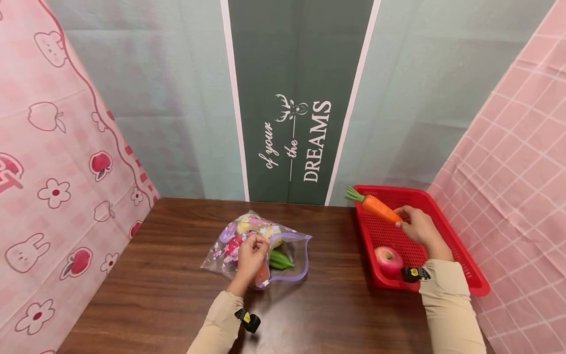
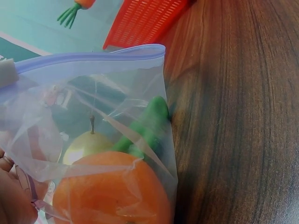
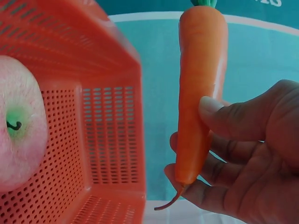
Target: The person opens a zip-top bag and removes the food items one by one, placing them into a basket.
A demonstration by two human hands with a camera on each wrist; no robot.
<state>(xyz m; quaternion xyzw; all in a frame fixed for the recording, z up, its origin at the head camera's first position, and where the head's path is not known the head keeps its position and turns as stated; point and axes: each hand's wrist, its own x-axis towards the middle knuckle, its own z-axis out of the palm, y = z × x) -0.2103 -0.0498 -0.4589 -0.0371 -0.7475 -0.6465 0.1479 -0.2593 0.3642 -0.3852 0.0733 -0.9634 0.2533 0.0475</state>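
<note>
My right hand [image 1: 417, 227] grips a toy carrot [image 1: 379, 209] near its tapered end, above the red basket; its green top points left. The right wrist view shows the thumb and fingers around the carrot [image 3: 201, 93]. Inside the basket [image 1: 460, 246] lies a pink apple [image 1: 389, 260]. My left hand [image 1: 253, 253] pinches the rim of a clear zip bag [image 1: 289, 279] with a purple seal, which gapes to the right. Through the plastic show a green pepper-like piece [image 1: 280, 259], an orange round fruit [image 2: 112, 191] and a yellowish pear-like fruit [image 2: 88, 144].
Both bag and basket stand on a dark wood-grain table [image 1: 323, 314]. A printed cloth backdrop [image 1: 300, 49] hangs behind it. Pink cloths border the left [image 1: 66, 196] and right [image 1: 522, 196] sides, the right one close to the basket.
</note>
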